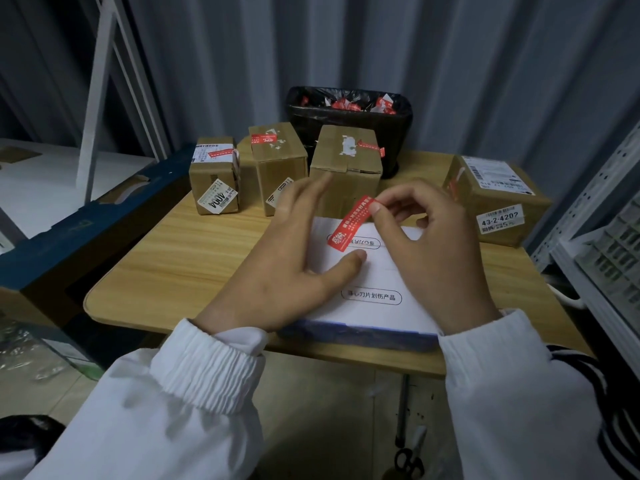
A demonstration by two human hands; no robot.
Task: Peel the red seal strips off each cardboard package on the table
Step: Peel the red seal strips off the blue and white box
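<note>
Red seal strip (353,225) half lifted off white package (374,282) near front edge of worktop (173,258); lower end stuck to package top. Right hand (426,244) pinches strip's upper end. Left hand (294,258) flat, fingers straight, thumb pressing package. Brown boxes (349,157) behind, carrying red strips; black bin (346,117) holds peeled strips.

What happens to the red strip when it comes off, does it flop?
Probably floppy: the red seal strip bends thin like tape where the right hand pinches its end above the white package. Likely light and sticky too; peeled strips lie crumpled in the black bin.
</note>
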